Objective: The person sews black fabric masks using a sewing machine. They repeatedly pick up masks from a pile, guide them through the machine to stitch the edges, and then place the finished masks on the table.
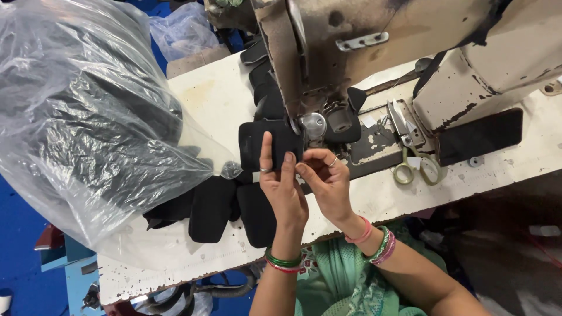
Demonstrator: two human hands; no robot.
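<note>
Together we worked below the sewing machine (pixel 351 41): a plastic bag (pixel 88 117) sat far left of it, our left hand (pixel 281 187) and right hand (pixel 328 181) pinched the black fabric piece (pixel 266 143) under its needle, scissors (pixel 410 146) lay right.

Left hand (pixel 282 187): lies flat on a black rounded fabric piece (pixel 263 145), index finger stretched along it, thumb pinching its edge; a ring on one finger, green and red bangles at the wrist.
Right hand (pixel 328 178): just beside the left, fingertips pinching the same piece's edge near the needle.
Sewing machine (pixel 351 47): worn cream metal body with chipped paint, the piece under its round metal presser wheel (pixel 314 126).
Worktop (pixel 216 93): scuffed white board.
Stack: more black fabric pieces (pixel 213 208) spread left of the hands.
Bag: large clear plastic bag (pixel 76 117) of dark material, far left.
Scissors (pixel 410 146): green-handled, right of the needle.
</note>
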